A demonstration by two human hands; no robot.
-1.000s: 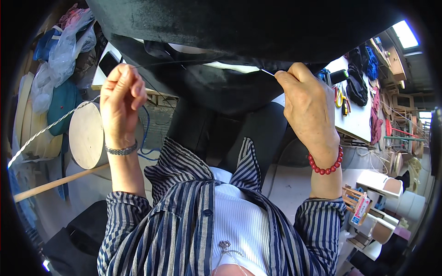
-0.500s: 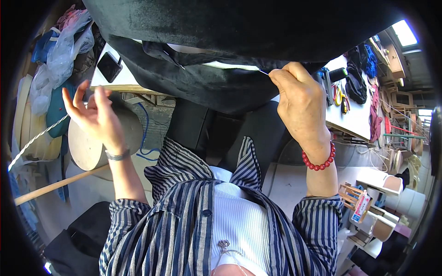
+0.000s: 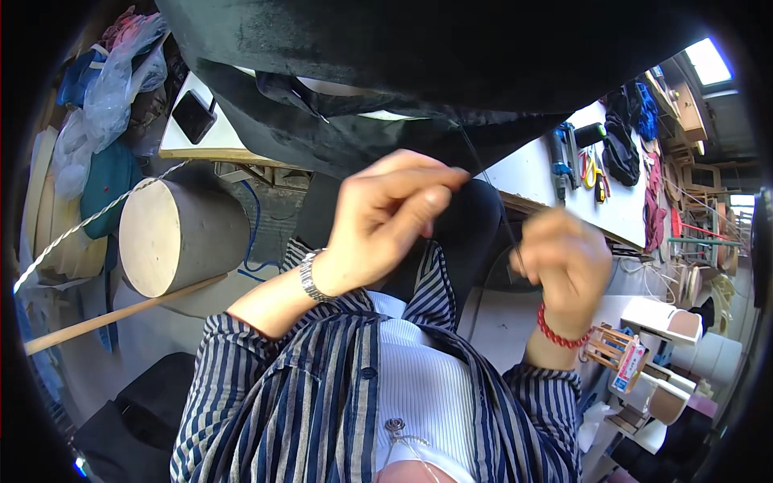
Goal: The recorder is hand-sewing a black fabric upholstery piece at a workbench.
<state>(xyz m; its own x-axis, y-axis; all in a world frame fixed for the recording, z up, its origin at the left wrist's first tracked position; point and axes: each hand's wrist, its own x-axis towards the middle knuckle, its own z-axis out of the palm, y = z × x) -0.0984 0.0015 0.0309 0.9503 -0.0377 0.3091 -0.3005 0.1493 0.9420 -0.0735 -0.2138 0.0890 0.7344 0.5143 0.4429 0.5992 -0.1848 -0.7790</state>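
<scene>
**Thread held taut between both hands under the black fabric**

Your left hand (image 3: 386, 213) is raised in front of your chest, fingers (image 3: 427, 181) pinched shut on a thin dark thread (image 3: 491, 189). The thread runs from the lower edge of the black velvet fabric (image 3: 419, 72), which hangs over the front of the worktop (image 3: 547, 173), down to your right hand (image 3: 564, 262). That hand is blurred; its fingers look curled closed around the thread's lower end, but whether a needle sits in them cannot be told.

Risks, as judged from here:
- The thread is fine and under tension. A sharp tug from either hand could snap it or pucker the fabric edge where it enters.
- The thread is dark against dark cloth, so a tangle or loop near the edge would be easy to miss.
- The fabric hangs heavily off the worktop; pulling downward could drag it further over the edge.

Surroundings: white worktop, carrying scissors (image 3: 589, 167), a dark spool (image 3: 592, 133) and small blue tools at your right, and a phone (image 3: 193, 117) at your left. Below left stand a pale round drum (image 3: 173, 237) and a wooden pole (image 3: 121, 314), with bagged bundles (image 3: 109, 80) stacked behind. The room is a cluttered workshop, brightly lit from the upper right.
</scene>
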